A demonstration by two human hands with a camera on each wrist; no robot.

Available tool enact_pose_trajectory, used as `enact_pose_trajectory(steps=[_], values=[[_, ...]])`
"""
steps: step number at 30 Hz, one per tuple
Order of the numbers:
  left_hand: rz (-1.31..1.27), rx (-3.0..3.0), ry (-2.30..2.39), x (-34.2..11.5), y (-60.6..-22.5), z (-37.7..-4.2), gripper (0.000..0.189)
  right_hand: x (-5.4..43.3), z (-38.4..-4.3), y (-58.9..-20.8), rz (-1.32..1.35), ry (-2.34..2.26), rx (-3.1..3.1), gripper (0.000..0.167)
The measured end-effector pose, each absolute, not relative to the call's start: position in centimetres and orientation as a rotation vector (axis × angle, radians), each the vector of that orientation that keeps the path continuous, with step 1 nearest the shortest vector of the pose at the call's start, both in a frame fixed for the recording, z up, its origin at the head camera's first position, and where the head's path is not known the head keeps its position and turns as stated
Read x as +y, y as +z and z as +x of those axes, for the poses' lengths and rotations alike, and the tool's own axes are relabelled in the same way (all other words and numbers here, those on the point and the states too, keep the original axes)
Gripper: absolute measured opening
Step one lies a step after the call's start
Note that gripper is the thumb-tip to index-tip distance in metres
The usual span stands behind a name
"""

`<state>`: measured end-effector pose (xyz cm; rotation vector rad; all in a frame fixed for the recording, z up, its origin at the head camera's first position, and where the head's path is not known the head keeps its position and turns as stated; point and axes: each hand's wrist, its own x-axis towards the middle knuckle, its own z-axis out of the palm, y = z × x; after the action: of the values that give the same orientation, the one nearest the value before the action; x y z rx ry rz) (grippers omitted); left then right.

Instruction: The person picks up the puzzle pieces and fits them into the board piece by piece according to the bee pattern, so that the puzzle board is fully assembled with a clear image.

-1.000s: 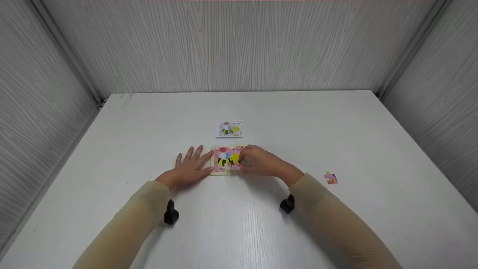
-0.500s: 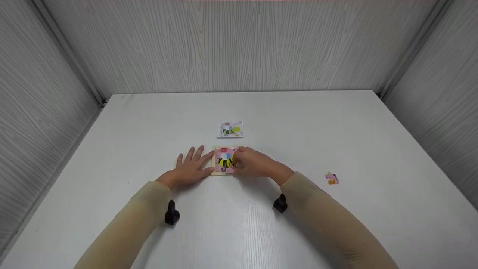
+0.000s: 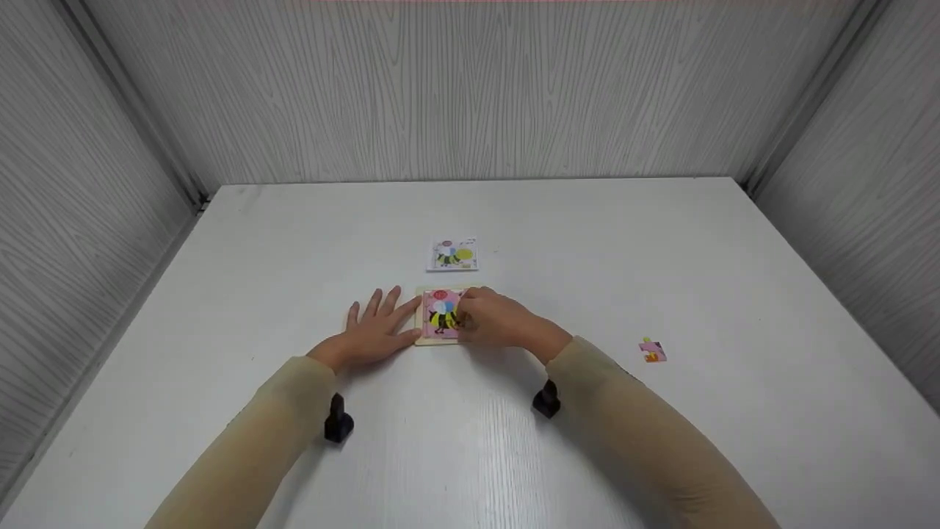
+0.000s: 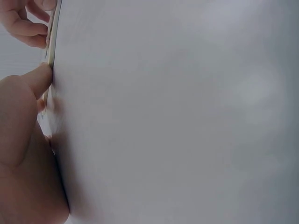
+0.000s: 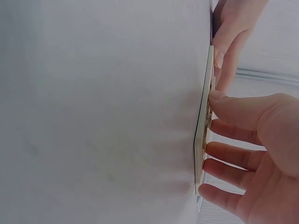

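Note:
In the head view a square bee jigsaw puzzle (image 3: 439, 317) in a pale wooden frame lies in the middle of the white table. At its left side is my left hand (image 3: 372, 336), palm down with fingers spread, index fingertip and thumb tip against the frame. My right hand (image 3: 501, 319) comes over the puzzle from the right and covers much of that half. In the right wrist view its thumb and separated fingers (image 5: 229, 149) set their tips on the board's pieces. The left wrist view shows the left thumb (image 4: 41, 77) against the frame's edge.
A small picture card (image 3: 452, 254) with the same bee lies just behind the puzzle. Far to the right is a loose pink puzzle piece (image 3: 652, 350). Grey wood-grain panels (image 3: 470, 88) enclose the back and sides of the table.
My right hand has shifted a little left over the puzzle, covering the yellow round face that showed earlier. The left hand has stayed at the frame, and the loose piece lies where it was.

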<state>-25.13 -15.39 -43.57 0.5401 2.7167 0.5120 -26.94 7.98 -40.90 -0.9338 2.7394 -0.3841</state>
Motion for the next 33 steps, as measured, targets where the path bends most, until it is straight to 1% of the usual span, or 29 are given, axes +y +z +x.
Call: enact_pose_trajectory(steps=[23, 33], values=[[0.528, 2.708, 0.516, -15.38, -43.74, -25.23, 0.068, 7.86, -26.96, -40.92, -0.902, -0.384, 2.731, 0.029], [0.530, 2.722, 0.502, -15.24, -43.59, -25.19, 0.067, 7.77, -26.90, -40.99, -0.938, -0.340, 2.774, 0.030]])
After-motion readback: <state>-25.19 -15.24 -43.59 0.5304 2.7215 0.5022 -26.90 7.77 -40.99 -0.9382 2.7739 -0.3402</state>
